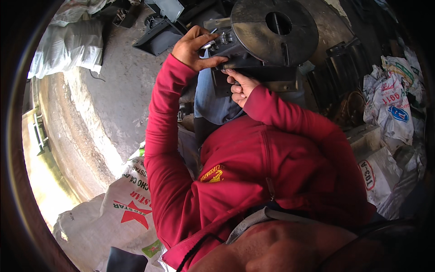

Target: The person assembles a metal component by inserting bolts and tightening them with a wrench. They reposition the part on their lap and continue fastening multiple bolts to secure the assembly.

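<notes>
A dark machine part with a large round black disc [253, 34] on top lies across my lap; the disc has a round hole and a slot. At its left end is a bracket [224, 41] with small metal fittings. My left hand [192, 49] is closed around a shiny silver metal tool [209, 45], whose full shape is hidden by the fingers, and its thumb rests along the part's near edge. Just below that edge, my right hand [242, 85] has its fingers curled, with thumb and forefinger together against the black housing. Whatever it pinches is hidden.
Black metal housings [161, 36] lie on the grey floor beyond my left hand. More dark ribbed parts [346, 61] stand at the right. White printed sacks [122, 204] lie at the near left, others [392, 97] at the right. Wrapped plastic [68, 47] stands at the far left.
</notes>
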The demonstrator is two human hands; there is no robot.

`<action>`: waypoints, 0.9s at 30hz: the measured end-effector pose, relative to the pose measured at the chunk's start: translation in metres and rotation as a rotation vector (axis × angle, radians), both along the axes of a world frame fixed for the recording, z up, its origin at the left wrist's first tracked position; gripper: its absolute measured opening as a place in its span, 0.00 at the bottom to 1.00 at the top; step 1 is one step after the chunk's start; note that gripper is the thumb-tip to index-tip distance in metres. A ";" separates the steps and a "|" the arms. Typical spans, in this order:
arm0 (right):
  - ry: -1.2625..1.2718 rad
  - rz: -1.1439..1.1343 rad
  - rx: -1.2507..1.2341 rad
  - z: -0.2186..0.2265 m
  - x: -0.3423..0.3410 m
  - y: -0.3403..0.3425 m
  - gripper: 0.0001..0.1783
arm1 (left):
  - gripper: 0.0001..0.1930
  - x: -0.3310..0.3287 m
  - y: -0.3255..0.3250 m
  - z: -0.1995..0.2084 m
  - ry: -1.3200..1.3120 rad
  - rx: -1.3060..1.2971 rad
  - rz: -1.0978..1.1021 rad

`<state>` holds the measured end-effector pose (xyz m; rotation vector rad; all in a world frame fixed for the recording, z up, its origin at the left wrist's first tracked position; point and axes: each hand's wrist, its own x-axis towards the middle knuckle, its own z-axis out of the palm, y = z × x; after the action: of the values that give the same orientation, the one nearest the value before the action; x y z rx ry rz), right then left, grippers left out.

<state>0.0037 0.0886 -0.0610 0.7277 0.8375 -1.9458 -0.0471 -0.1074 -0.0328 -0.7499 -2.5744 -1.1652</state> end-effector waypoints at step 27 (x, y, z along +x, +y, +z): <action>0.164 0.009 -0.209 -0.005 -0.009 0.005 0.12 | 0.30 -0.008 -0.006 -0.005 0.113 0.022 -0.045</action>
<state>-0.0048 0.0939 -0.0661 0.4443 0.7182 -2.0679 -0.0550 -0.1129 -0.0382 -0.8482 -2.4606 -1.1288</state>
